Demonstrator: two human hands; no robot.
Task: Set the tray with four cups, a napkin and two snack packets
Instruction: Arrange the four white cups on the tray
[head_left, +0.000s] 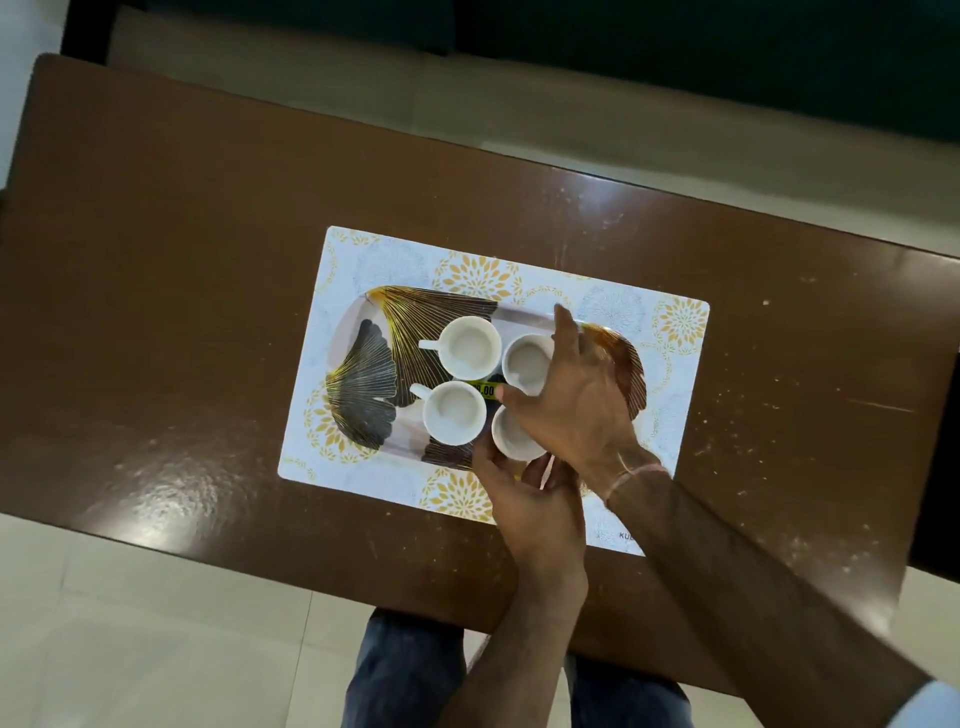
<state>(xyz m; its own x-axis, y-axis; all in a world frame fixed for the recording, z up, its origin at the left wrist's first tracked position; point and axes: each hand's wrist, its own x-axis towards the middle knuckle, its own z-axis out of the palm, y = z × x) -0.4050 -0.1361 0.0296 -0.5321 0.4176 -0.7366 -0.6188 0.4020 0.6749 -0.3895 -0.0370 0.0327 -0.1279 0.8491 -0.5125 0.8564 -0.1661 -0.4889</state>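
A tray (363, 374) with a black and gold leaf pattern lies on a white floral placemat (680, 322). Four white cups stand on it in a square: far-left cup (467, 347), near-left cup (453, 413), far-right cup (524, 361) and near-right cup (511, 435). My left hand (524, 493) reaches in from the near side and its fingers wrap the near-right cup. My right hand (576, 400) is spread over the two right cups. Its thumb tip is at the far-right cup's rim and its index finger points away. It hides the tray's right part.
The placemat lies on a glossy brown table (182, 260) with scratches at the right. A yellow-green price sticker (483, 389) shows on the tray between the cups. My knees in jeans (405, 670) are under the near table edge. Pale floor tiles surround the table.
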